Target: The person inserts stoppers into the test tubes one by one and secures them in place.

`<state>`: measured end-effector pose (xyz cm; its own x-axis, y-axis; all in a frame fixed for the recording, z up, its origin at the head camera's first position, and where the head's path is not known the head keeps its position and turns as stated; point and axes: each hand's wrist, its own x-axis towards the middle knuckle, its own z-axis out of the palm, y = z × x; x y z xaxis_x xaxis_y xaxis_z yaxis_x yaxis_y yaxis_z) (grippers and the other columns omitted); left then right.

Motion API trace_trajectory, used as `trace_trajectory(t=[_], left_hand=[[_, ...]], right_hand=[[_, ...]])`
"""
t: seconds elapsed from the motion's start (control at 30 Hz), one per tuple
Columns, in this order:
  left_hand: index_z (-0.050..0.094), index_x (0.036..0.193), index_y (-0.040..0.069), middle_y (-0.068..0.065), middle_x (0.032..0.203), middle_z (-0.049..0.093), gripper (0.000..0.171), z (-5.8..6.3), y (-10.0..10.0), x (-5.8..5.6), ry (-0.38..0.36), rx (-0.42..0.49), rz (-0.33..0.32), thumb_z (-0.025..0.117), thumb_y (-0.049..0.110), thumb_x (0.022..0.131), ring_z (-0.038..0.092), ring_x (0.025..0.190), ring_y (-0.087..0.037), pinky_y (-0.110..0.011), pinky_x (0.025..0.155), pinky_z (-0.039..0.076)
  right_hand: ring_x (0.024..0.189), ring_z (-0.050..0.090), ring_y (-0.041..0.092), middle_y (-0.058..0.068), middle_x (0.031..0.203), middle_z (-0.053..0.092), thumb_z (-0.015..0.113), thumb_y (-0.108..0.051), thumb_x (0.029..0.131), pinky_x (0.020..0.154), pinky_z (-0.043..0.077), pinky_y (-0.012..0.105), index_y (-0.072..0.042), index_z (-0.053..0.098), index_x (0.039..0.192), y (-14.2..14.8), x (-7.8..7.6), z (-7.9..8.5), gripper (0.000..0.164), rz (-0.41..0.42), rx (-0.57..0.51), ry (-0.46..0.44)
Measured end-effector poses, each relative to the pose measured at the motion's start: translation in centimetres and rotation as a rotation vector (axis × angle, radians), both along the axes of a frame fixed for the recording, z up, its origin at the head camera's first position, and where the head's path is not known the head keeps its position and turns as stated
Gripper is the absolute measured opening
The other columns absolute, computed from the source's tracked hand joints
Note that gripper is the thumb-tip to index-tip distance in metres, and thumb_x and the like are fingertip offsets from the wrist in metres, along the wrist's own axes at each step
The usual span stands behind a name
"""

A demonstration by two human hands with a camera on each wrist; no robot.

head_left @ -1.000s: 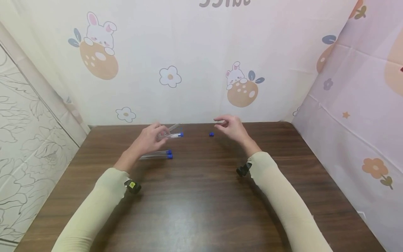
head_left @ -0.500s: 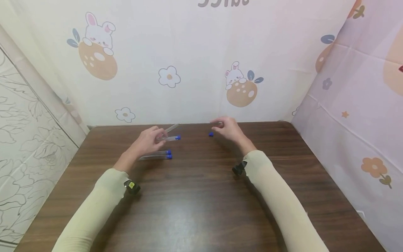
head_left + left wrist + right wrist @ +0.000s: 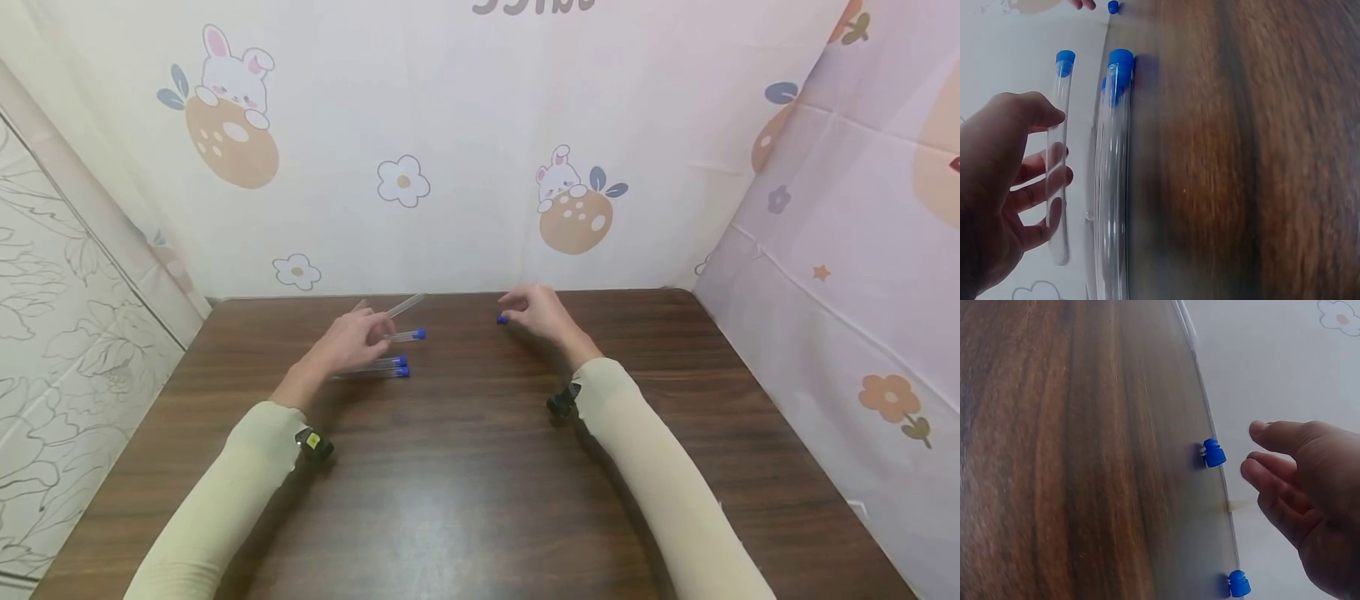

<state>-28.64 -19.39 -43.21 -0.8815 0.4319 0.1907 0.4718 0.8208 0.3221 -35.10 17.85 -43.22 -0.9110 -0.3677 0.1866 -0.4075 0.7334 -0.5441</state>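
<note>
My left hand (image 3: 351,340) holds a clear test tube (image 3: 1059,144) with a blue stopper in its end, the thumb on one side and the fingers on the other. Beside that hand lie capped test tubes (image 3: 386,372), side by side with their blue ends to the right. Behind it, a clear tube (image 3: 407,306) slants at the table's back edge, its near end hidden by the hand. My right hand (image 3: 543,315) is by a loose blue stopper (image 3: 1213,453), thumb and fingers apart with nothing between them. A second blue stopper (image 3: 1239,584) appears in the right wrist view.
The brown wood-grain table (image 3: 450,467) ends at the back against a printed curtain (image 3: 465,225) with rabbits and flowers. More curtain hangs on the right, and a panel with flower line drawings (image 3: 60,333) stands on the left.
My right hand has moved down and slightly left to the blue stopper. The left hand has lowered a little, bringing its capped tube down and left.
</note>
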Motion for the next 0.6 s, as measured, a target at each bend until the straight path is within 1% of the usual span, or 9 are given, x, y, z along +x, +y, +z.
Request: trace_trajectory(t=[0.13,0.33,0.47,0.6], left_hand=[[0.069,0.106,0.018,-0.003,0.086,0.061,0.018,0.0,-0.2,0.0,-0.030,-0.022,0.014,0.066,0.023,0.089,0.055,0.078,-0.019,-0.034,0.070,0.044],[0.070,0.108,0.017,-0.003,0.087,0.063,0.019,-0.1,-0.6,0.0,-0.075,-0.063,0.020,0.064,0.022,0.090,0.056,0.080,-0.019,-0.035,0.070,0.045],[0.069,0.108,0.019,-0.003,0.089,0.064,0.020,-0.2,-0.9,0.0,-0.104,-0.094,0.025,0.063,0.025,0.090,0.058,0.081,-0.019,-0.035,0.070,0.046],[0.069,0.107,0.023,-0.001,0.092,0.064,0.019,-0.5,-1.1,-0.1,-0.118,-0.129,0.044,0.064,0.027,0.089,0.058,0.083,-0.020,-0.035,0.069,0.046]], right_hand=[[0.103,0.072,0.025,0.009,0.118,0.076,0.075,-0.017,0.090,0.094,0.056,0.044,-0.010,0.074,0.117,-0.3,0.2,0.0,0.028,0.010,0.017,-0.047],[0.107,0.071,0.025,0.007,0.118,0.076,0.074,-0.018,0.092,0.095,0.056,0.044,-0.012,0.074,0.119,-0.6,0.3,-0.3,0.028,0.005,0.046,-0.106],[0.109,0.071,0.026,0.006,0.118,0.076,0.074,-0.018,0.092,0.097,0.055,0.045,-0.013,0.074,0.119,-0.7,0.2,-0.5,0.027,-0.013,0.054,-0.108],[0.108,0.071,0.026,0.007,0.116,0.077,0.075,-0.018,0.091,0.098,0.054,0.045,-0.012,0.075,0.116,-0.8,0.0,-0.8,0.026,-0.026,0.063,-0.092]])
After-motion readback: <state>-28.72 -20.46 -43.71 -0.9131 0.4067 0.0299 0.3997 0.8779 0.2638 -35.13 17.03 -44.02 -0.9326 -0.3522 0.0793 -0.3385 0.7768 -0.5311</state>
